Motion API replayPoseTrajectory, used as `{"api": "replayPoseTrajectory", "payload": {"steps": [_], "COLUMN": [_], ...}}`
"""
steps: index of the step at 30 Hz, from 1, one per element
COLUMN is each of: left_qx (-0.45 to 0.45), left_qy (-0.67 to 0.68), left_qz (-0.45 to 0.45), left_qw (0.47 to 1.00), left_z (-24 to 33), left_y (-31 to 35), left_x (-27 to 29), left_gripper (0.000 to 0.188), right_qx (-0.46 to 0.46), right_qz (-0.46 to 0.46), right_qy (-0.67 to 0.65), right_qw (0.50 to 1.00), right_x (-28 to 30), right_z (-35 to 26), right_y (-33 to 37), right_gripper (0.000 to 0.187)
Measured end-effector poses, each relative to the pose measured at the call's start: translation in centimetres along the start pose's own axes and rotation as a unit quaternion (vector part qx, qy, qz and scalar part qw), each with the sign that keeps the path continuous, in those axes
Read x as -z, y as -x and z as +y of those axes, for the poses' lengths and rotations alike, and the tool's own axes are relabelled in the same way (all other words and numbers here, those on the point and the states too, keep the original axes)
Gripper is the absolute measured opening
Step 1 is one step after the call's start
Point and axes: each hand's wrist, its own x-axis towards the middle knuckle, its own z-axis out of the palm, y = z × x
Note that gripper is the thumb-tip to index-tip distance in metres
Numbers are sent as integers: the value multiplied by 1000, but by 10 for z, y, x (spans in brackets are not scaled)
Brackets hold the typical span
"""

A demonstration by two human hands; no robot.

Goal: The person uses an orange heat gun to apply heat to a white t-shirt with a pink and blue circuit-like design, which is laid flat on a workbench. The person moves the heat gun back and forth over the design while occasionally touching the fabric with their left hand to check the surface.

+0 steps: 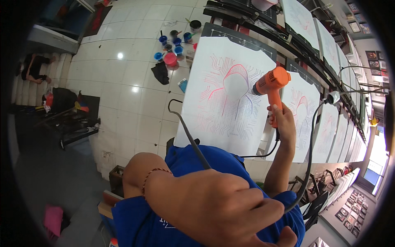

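Observation:
My right hand [286, 125] is closed around the handle of an orange heat gun [275, 80]. Its dark nozzle points left, over a white shirt-shaped fabric panel [193, 111] with a red and blue hooded-figure print [236, 88]. The panel lies flat on a dark board [222, 32]. Close to the camera, my left hand [230, 201] is curled shut on a thick black cable [189, 133]. One length of cable runs from this fist toward the panel's left edge, the other up to a white plug connector [332, 97]. The fist hides the cable's middle.
More printed panels [302, 109] lie in a row on the rack to the right. Paint pots [170, 59], a black cloth [160, 73] and a blue-and-white packet [182, 85] are on the tiled floor [123, 82] beyond the panel. Another person [35, 70] sits on steps at far left.

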Motion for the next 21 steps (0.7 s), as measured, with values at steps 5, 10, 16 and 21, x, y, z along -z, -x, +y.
{"api": "replayPoseTrajectory", "payload": {"steps": [5,10,16,21], "left_qx": [174,433,531,558], "left_qy": [5,67,149,196], "left_qz": [-141,-214,-302,-379], "left_qw": [974,873,777,712], "left_z": [-20,-46,-63,-69], "left_y": [31,84,169,243], "left_x": [35,26,2,-6], "left_gripper": [20,23,24,23], "right_qx": [-18,-9,-14,15], "right_qz": [17,4,-24,-63], "right_qy": [-15,-1,24,-2], "right_qw": [1000,1000,999,998], "right_x": [5,7,-1,2], "right_z": [-4,15,-7,-26], "right_y": [10,11,-8,-30], "right_gripper": [43,34,45,47]}}
